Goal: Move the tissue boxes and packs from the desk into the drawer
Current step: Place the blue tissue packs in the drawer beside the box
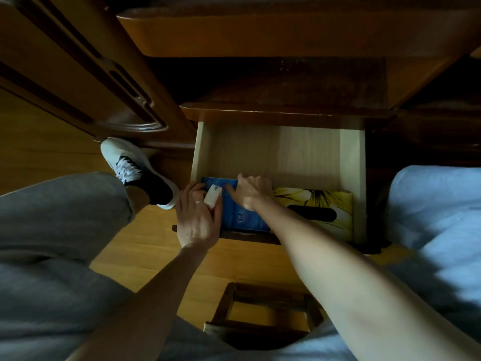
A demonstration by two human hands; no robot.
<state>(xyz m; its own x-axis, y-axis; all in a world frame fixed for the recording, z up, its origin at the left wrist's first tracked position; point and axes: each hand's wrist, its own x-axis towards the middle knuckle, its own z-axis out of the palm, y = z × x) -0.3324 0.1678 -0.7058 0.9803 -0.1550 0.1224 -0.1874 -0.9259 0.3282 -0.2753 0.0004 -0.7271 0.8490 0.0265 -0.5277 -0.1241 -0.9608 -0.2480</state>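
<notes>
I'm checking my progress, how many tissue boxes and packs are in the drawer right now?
3. A yellow tissue box at the drawer's near right, a blue pack at its near left, and a small white pack held by the left hand over it. Hands may hide others.

Wooden stool at bottom centre, dark frame, seen from above, standing on yellowish wood floor. White shoe with dark laces and dark sock at left, sole edge near the base of a dark brown cabinet door with carved panel moulding; grey-blue trouser legs filling lower left and right edges. Silver ring noted on one finger; dim lighting overall, upper part of view in deep shadow, details there not legible.
</notes>
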